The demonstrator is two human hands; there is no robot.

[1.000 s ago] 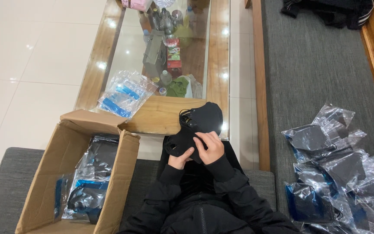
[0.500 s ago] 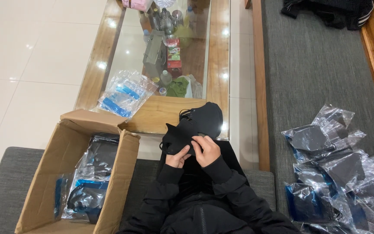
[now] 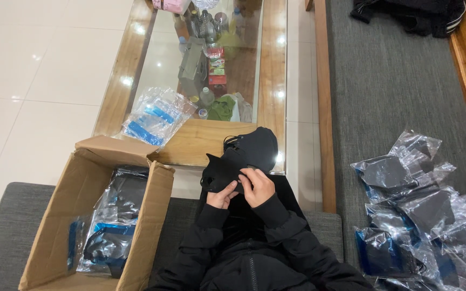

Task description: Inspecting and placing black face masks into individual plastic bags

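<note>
Both of my hands hold a black moulded mask with pointed ears in front of my chest. My left hand grips its lower left edge from beneath. My right hand pinches the lower middle of it, fingers on the black surface. Black sleeves cover both my arms. To my left stands an open cardboard box with several bagged black masks inside. On the grey cushion to my right lies a heap of clear plastic bags with black masks.
A wood-framed glass table stands ahead, with bottles and clutter on its lower shelf. A stack of clear bags with blue strips rests on its near left corner. Dark clothing lies at the far end of the grey sofa. White tiled floor lies left.
The mask has shifted a little in my hands, and my fingers have moved along its lower edge. Everything else stays where it was.
</note>
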